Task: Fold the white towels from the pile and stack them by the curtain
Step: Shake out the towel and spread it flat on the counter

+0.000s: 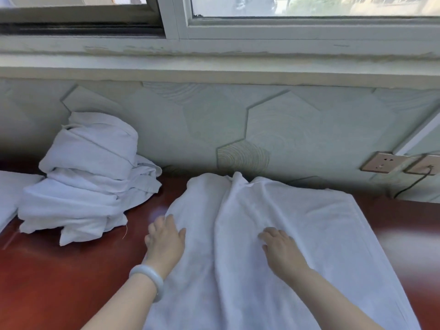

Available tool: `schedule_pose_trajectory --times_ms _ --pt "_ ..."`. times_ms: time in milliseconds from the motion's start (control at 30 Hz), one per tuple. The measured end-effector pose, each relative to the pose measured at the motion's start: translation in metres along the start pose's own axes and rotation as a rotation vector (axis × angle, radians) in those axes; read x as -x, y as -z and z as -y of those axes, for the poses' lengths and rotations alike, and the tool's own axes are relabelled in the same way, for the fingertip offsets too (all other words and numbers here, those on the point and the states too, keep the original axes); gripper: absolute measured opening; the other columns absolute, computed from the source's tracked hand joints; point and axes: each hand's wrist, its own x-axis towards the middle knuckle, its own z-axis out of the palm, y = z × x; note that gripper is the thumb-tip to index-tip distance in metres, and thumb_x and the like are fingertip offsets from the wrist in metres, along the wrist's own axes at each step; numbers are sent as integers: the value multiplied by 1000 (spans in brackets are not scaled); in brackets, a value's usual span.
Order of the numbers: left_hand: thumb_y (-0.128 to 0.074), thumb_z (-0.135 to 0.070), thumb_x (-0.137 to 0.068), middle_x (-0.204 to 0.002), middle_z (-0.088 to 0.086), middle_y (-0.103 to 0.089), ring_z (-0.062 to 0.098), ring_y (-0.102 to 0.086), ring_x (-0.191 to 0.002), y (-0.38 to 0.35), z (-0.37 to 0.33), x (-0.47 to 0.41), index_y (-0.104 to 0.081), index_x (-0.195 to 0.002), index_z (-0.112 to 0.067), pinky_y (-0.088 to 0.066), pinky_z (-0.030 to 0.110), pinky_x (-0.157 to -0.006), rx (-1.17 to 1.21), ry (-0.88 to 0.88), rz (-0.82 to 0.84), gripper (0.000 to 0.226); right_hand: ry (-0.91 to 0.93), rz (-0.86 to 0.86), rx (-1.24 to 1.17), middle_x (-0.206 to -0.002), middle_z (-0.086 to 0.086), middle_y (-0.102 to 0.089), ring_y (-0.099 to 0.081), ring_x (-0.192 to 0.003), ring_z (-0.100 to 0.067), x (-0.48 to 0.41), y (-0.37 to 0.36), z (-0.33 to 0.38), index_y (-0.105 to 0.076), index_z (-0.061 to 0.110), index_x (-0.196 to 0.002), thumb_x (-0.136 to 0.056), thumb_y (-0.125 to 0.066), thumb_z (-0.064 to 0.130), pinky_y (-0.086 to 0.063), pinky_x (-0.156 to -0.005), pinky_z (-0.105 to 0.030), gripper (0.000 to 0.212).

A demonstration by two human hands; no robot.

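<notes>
Fingers (271,232) on both hands straight, slightly apart, pressing flat on spread towel (309,217): L hand (165,244) at towel's left edge, R hand (282,251) mid-towel. Pile (88,182) sits left of towel.

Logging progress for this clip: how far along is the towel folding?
Done: perhaps one flat white cloth at the left edge, too cropped to tell. In hand: left hand and right hand rest on a spread towel, creased and unfolded. Remaining: the crumpled pile on the table.
</notes>
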Motion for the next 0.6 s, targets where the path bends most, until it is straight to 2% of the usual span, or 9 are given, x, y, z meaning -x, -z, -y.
schedule_pose_trajectory --times_ms 100,200,300,333,400,433,500,533,600 --pt "-44 -42 -99 -136 18 -43 38 -41 -125 16 -3 -47 -38 -136 -7 -37 44 -103 186 113 158 51 -78 65 9 -122 2 -52 -53 -109 -20 -24 13 1 -61 19 -120 -94 -39 7 -38 -77 -26 36" --pt "-49 -46 -95 -134 17 -50 37 -47 -124 29 -11 -81 -42 -136 -3 -40 41 -101 401 156 241 59 -168 101 -17 -117 0 -57 -58 -104 -20 -44 26 12 -62 16 -116 -96 -36 9 -44 -79 -27 33" --pt "-61 -64 -74 -103 5 -69 32 -62 -109 41 -20 -106 -61 -120 1 -49 37 -90 755 227 365 80 -153 -83 -242 -127 2 -56 -55 -114 -16 -70 42 36 -58 17 -126 -98 -41 12 -40 -90 -22 33" --pt "-67 -66 -69 -96 4 -72 31 -66 -102 44 -23 -111 -68 -111 -3 -51 41 -93 847 224 414 75 -109 -173 -298 -132 2 -52 -52 -119 -16 -81 47 45 -56 16 -129 -98 -43 10 -37 -94 -20 35" --pt "-78 -47 -71 -96 7 -73 25 -68 -97 53 -34 -107 -69 -98 -20 -51 43 -96 933 98 469 39 -29 -301 -342 -144 -2 -43 -42 -132 -17 -105 55 62 -49 11 -136 -95 -46 5 -28 -105 -18 41" --pt "-78 -35 -70 -98 7 -70 18 -66 -94 57 -36 -102 -68 -96 -28 -51 34 -94 895 -46 466 29 -2 -325 -335 -148 -4 -39 -36 -136 -19 -118 59 67 -45 9 -140 -94 -48 4 -23 -109 -20 46" --pt "-73 -28 -73 -96 2 -62 -1 -57 -80 62 -38 -86 -68 -88 -40 -43 11 -78 654 -344 474 21 11 -270 -251 -153 -7 -34 -31 -141 -22 -140 66 69 -35 9 -146 -94 -51 8 -20 -113 -27 54" --pt "-72 -29 -77 -93 -2 -56 -3 -53 -77 61 -36 -78 -69 -84 -42 -39 8 -72 507 -458 507 15 -9 -181 -171 -152 -7 -36 -33 -140 -23 -148 68 64 -30 11 -148 -93 -52 12 -21 -112 -30 59" --pt "-69 -38 -83 -91 -7 -48 0 -50 -78 56 -31 -67 -70 -81 -41 -37 7 -71 299 -574 601 5 -74 62 -1 -141 -4 -48 -42 -131 -23 -154 70 53 -28 14 -148 -89 -54 15 -24 -106 -33 65"
